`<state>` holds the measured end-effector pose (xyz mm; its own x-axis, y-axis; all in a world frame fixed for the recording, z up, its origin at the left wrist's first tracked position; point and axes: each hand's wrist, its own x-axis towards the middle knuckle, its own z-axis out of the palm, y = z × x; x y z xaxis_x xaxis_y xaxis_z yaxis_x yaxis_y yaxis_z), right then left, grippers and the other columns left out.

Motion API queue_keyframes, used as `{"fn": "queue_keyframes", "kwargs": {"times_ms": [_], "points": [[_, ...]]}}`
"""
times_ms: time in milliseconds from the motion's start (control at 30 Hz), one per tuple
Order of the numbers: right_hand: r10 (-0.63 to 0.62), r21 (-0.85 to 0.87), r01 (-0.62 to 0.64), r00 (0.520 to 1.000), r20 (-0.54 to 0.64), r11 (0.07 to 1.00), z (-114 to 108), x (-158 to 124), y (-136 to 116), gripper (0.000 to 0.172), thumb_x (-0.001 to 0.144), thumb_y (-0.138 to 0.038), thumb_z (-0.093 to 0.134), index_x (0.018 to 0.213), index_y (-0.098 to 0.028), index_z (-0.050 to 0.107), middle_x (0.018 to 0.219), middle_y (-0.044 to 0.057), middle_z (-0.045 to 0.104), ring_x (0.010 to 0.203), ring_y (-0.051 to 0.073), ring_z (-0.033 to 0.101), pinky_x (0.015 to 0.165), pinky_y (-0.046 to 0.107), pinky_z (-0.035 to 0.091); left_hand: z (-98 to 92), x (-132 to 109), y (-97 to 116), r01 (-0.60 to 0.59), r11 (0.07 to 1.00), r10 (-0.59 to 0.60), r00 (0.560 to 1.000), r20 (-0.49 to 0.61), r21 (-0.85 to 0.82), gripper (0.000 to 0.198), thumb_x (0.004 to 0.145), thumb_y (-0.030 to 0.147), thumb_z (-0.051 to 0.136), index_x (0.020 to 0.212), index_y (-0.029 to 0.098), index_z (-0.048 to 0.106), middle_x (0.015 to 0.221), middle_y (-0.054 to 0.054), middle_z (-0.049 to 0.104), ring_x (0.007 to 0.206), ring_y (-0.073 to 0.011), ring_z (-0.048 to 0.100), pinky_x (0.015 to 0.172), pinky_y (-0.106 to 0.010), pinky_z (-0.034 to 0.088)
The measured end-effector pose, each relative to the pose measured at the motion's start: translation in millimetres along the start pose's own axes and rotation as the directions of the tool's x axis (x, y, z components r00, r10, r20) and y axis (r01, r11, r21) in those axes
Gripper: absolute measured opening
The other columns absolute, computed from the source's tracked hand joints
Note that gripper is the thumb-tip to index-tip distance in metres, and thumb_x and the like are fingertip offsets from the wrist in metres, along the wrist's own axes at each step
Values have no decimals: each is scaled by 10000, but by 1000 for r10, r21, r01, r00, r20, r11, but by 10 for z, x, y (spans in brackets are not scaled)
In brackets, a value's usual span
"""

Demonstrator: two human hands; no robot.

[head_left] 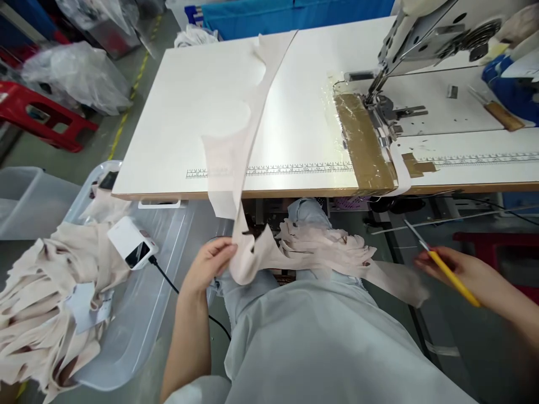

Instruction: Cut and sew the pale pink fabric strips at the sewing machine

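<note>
Between the thumb and fingers of my left hand [213,261] is a pale pink fabric piece [252,129]. Its upper part lies across the white table, and the rest hangs over the front edge. More strips in a bunched pile [324,241] rest on my lap, one end trailing to the right. Out to the right, my right hand [448,269] is closed around thread snips [452,278] with a yellow handle, the metal blade pointing up and left. That hand is apart from the fabric.
A sewing machine [391,84] stands at the right of the white table [177,101], a pale strip hanging from it. To the left, a clear plastic bin [126,331] holds pale strips [54,280] and a white device [132,242] with a black cable. A red stool [46,118] stands beyond.
</note>
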<state>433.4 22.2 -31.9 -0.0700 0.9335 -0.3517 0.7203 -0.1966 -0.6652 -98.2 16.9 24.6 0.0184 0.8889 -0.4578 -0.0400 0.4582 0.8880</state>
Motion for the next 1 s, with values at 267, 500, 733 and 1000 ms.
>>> {"fn": "queue_keyframes", "kwargs": {"times_ms": [267, 500, 733, 1000], "points": [[-371, 182, 330, 712, 596, 926, 859, 295, -1533, 608, 894, -782, 464, 734, -196, 438, 679, -10, 423, 610, 149, 406, 541, 254, 339, 577, -142, -444, 64, 991, -54, 995, 90, -114, 403, 793, 552, 701, 923, 180, 616, 716, -55, 719, 659, -208, 698, 550, -263, 523], [-332, 102, 417, 528, 781, 903, 1128, 589, -1909, 604, 892, -767, 428, 703, -193, 401, 644, -23, 392, 586, 131, 342, 512, 245, 266, 653, -215, -389, 68, 992, -66, 998, 15, -104, 437, 768, 611, 717, 803, 182, 644, 596, -41, 688, 571, -196, 677, 495, -250, 478], [-384, 141, 487, 446, 809, 862, 1191, 728, -2069, 600, 873, -758, 473, 674, -196, 406, 614, -27, 403, 552, 130, 351, 493, 248, 255, 626, -235, -376, 114, 980, -113, 993, 13, -161, 443, 720, 581, 783, 801, 164, 659, 682, -71, 728, 690, -217, 724, 549, -239, 524], [-411, -166, 705, 570, 711, 690, 1233, 676, -2155, 444, 912, -551, 549, 689, -194, 407, 606, -14, 453, 542, 142, 385, 530, 272, 207, 586, -233, -439, 112, 974, -117, 993, -13, -196, 399, 747, 538, 780, 822, 156, 691, 689, -77, 741, 666, -215, 724, 551, -238, 528]]}}
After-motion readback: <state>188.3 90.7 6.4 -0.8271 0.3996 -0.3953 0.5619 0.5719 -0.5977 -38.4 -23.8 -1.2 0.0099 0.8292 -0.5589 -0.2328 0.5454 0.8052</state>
